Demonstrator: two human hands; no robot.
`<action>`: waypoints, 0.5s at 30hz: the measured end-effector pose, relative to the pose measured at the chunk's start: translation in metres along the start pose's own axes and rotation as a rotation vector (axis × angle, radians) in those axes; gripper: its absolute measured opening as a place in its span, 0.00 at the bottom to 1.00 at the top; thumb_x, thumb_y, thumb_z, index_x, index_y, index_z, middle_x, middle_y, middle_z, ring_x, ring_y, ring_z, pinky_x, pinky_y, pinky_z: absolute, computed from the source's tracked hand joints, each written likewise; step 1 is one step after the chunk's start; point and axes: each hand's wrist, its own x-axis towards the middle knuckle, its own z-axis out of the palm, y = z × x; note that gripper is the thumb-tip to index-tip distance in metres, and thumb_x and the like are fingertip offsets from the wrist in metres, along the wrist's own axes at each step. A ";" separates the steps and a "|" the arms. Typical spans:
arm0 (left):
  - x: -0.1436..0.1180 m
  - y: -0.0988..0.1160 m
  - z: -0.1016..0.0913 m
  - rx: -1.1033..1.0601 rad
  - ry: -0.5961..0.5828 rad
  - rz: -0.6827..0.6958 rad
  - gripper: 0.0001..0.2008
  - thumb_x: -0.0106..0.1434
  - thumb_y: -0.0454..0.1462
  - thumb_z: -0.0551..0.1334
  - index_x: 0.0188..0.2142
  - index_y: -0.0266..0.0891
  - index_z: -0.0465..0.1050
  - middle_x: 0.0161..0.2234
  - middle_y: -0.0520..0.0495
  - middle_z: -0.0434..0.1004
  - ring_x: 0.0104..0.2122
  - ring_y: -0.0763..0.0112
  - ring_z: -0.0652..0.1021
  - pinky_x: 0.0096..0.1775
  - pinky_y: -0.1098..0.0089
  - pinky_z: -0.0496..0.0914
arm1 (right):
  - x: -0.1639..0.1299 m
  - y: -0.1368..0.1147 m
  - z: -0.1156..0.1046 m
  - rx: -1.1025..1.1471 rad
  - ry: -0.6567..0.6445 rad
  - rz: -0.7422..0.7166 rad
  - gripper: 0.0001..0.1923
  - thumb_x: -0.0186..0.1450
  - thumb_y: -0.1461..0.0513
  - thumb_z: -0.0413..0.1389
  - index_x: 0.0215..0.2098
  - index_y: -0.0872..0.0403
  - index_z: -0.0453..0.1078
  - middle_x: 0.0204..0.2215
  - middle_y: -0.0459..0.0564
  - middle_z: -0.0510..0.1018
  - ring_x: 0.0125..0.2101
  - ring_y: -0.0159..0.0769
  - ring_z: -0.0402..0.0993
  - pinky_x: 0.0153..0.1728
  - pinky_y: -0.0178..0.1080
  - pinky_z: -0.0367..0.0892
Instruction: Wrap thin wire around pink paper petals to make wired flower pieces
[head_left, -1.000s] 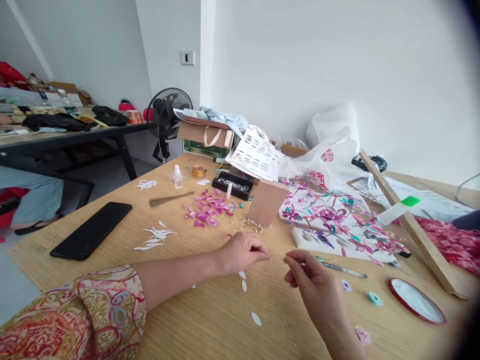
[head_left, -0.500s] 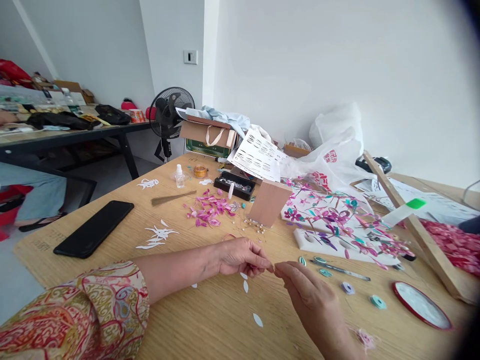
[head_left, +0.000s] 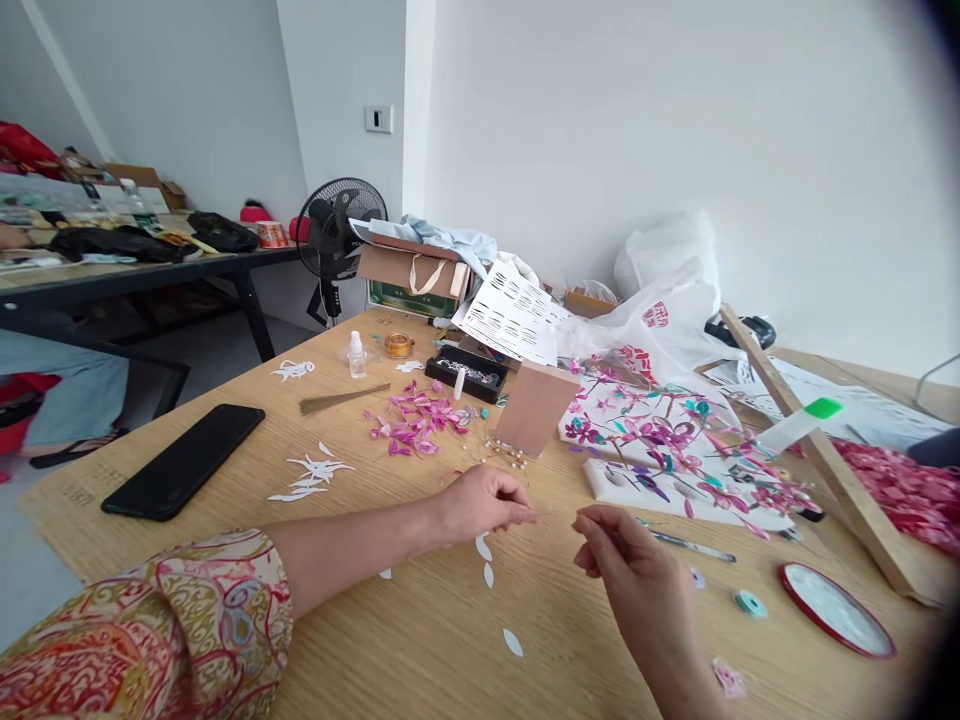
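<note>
Above the middle of the wooden table, my left hand (head_left: 486, 503) is closed in a pinch, thumb against forefinger. Whatever those fingertips hold is too fine to make out. A short gap to the right, my right hand (head_left: 626, 550) is also pinched, with its contents too small to see. Below my left hand lie white leaf-shaped pieces (head_left: 512, 643). Beyond it is a heap of pink petals (head_left: 416, 420), beside loose pearl-like beads (head_left: 514, 456). A pen (head_left: 694, 545) and a teal spool of thread (head_left: 751, 604) lie to the right of my right hand.
Pink and purple flower sprays (head_left: 667, 430) stand on white foam (head_left: 607, 485), near a wooden block (head_left: 538, 410). A black phone (head_left: 184, 460) lies left. A wooden bar (head_left: 825, 455) and red-rimmed round dish (head_left: 836, 610) are right. A small bottle (head_left: 357, 356) stands behind.
My hands have come apart from nearly touching fingertips. The right one has shifted right and turned, its fingers curling in; the left has drawn back slightly to the left.
</note>
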 end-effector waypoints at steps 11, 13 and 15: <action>0.003 -0.006 -0.007 -0.624 -0.318 -0.390 0.10 0.43 0.38 0.67 0.23 0.32 0.71 0.14 0.56 0.64 0.16 0.83 0.62 0.23 0.76 0.53 | -0.004 -0.003 0.003 -0.433 -0.042 -0.748 0.11 0.64 0.67 0.43 0.40 0.54 0.65 0.34 0.51 0.76 0.31 0.31 0.74 0.27 0.29 0.68; 0.002 -0.004 -0.005 -0.581 -0.315 -0.385 0.10 0.44 0.38 0.66 0.23 0.32 0.71 0.15 0.55 0.63 0.16 0.83 0.62 0.23 0.76 0.53 | -0.004 -0.003 0.003 -0.391 -0.048 -0.713 0.11 0.63 0.67 0.43 0.36 0.54 0.66 0.30 0.50 0.76 0.28 0.30 0.74 0.25 0.29 0.66; 0.000 -0.001 -0.002 -0.469 -0.262 -0.319 0.08 0.47 0.37 0.64 0.23 0.32 0.70 0.16 0.56 0.62 0.17 0.82 0.62 0.23 0.76 0.55 | -0.005 -0.006 0.003 -0.332 -0.043 -0.619 0.11 0.63 0.66 0.43 0.32 0.53 0.66 0.25 0.47 0.75 0.24 0.30 0.72 0.23 0.29 0.65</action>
